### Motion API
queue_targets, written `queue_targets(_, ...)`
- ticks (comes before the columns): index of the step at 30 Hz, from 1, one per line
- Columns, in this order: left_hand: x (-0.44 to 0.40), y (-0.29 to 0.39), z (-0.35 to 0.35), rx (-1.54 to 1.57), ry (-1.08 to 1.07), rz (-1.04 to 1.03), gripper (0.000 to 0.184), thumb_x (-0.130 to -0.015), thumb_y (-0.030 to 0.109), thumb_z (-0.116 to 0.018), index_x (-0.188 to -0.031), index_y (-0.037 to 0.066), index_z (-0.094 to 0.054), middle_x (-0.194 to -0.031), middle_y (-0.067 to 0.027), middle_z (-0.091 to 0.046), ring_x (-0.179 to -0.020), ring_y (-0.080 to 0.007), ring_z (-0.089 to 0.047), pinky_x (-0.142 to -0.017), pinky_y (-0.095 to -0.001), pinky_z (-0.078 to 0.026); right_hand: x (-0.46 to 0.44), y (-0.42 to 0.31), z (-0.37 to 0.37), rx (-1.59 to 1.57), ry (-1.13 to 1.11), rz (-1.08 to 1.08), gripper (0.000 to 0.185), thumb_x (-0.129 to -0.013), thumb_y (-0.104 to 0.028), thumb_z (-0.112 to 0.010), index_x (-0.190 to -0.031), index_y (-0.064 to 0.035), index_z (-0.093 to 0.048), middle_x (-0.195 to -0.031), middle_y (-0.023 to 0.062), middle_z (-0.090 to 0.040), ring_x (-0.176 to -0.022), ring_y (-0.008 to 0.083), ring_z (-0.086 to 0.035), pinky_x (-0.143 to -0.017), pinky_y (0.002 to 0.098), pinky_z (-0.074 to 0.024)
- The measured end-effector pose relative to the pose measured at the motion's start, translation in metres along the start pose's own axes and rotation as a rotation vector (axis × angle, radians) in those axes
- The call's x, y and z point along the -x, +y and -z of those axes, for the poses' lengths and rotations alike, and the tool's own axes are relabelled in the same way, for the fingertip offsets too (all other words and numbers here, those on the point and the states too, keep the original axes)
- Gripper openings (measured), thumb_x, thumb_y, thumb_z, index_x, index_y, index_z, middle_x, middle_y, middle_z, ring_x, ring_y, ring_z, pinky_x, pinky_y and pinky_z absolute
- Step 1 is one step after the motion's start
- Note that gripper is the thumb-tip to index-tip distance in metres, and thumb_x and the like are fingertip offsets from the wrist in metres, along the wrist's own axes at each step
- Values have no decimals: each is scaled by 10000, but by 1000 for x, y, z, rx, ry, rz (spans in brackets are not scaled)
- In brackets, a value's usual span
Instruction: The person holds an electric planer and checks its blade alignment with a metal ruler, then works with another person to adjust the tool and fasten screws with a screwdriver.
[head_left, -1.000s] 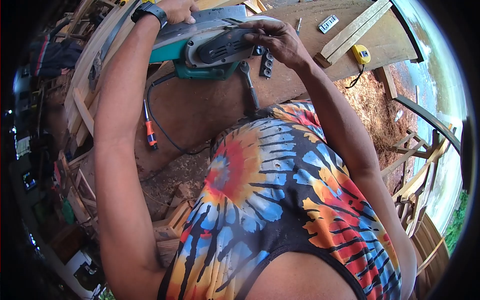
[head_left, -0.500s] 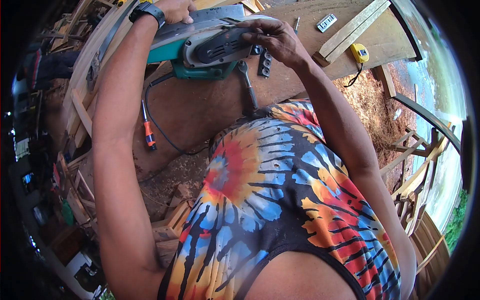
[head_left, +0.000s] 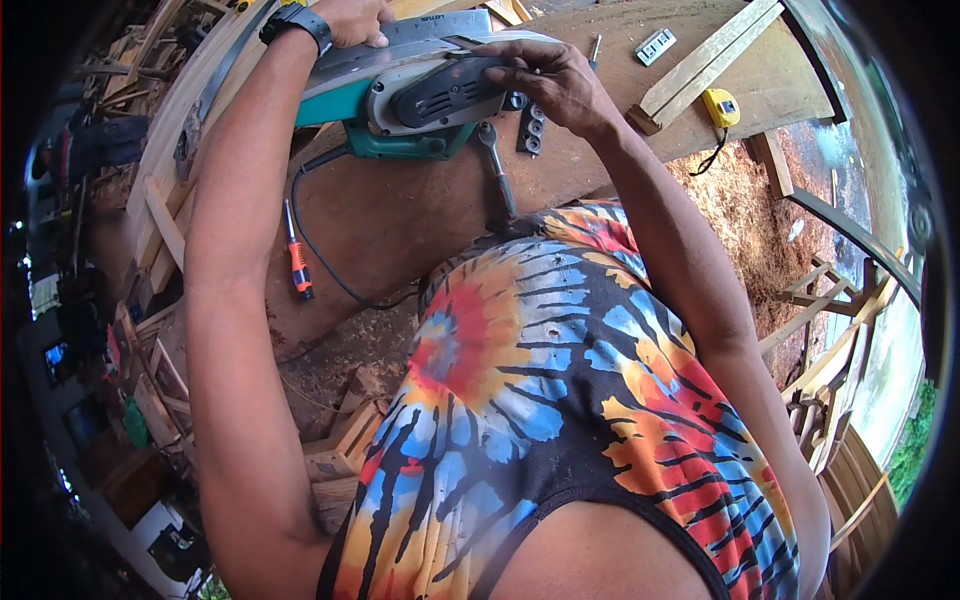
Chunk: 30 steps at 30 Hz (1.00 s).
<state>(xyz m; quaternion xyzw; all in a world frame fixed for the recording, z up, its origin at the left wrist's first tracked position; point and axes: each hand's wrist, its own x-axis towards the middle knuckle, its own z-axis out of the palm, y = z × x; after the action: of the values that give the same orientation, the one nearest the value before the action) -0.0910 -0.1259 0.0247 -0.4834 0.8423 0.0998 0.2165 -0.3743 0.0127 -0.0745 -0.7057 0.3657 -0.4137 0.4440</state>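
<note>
A teal and grey electric planer (head_left: 420, 110) lies on its back on the brown workbench, its black ribbed side cover facing me. My right hand (head_left: 550, 80) grips its right end, fingers over the upper face and thumb against the cover. A small dark flat piece (head_left: 460, 42) lies by those fingertips; I cannot tell whether they hold it. Along the planer's far side stands a silver metal blade (head_left: 425, 27) marked LOTUS. My left hand (head_left: 348, 18) is closed at the blade's left end, its fingers partly cut off by the frame's top edge.
Near the planer lie a ratchet wrench (head_left: 495, 165), a black socket holder (head_left: 530, 130) and an orange-handled screwdriver (head_left: 298, 255). A yellow tape measure (head_left: 720, 107) sits by wooden strips (head_left: 705, 65) at the right. The planer's cord (head_left: 325, 262) runs toward me. Sawdust (head_left: 745, 220) covers the ground.
</note>
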Motion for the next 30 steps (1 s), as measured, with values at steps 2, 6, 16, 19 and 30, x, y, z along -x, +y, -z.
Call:
queue_targets(2,2,2,1,20,1,10,487,-860,283,-791,-1276,42,-709,-1170,-220,-731,-1075,-376,-689,-919,-479,-539,1,-1,0,-12,16,-19,322,-969,-266,-739,-1254,-116,-747,-1000,13,-766,-953,95,-682,-887,302,-554)
queue_targets(6,8,9,5,52,2,38,486,-858,276,-794,-1276,43,-709,-1175,-217,-730,-1078,-371,-688,-921,-477,-539,4,-13,1,6,32,-68,354,-948,-288,-765,-1254,-111,-749,-1012,23,-770,-960,103,-681,-888,304,-545)
queue_targets(16,-4,0,-3,-2,13,23,516,-846,288,-805,-1289,46,-701,-1203,-222,-719,-1113,-372,-680,-946,-470,-529,5,-17,1,-57,45,-79,371,-938,-276,-781,-1255,-88,-746,-1017,25,-770,-948,95,-672,-886,295,-533)
queue_targets(19,-2,3,-2,26,11,39,520,-839,285,-810,-1286,42,-702,-1196,-225,-720,-1104,-372,-682,-947,-468,-529,6,-20,0,-30,55,-127,372,-933,-266,-786,-1254,-84,-746,-1027,24,-769,-953,95,-672,-890,294,-532)
queue_targets(30,52,28,24,77,196,-48,423,-828,213,-796,-1183,-9,-738,-1023,-251,-743,-955,-383,-711,-845,-468,-553,7,-6,-4,-32,138,-43,344,-895,-240,-814,-1201,-87,-771,-959,41,-770,-876,111,-685,-809,310,-563)
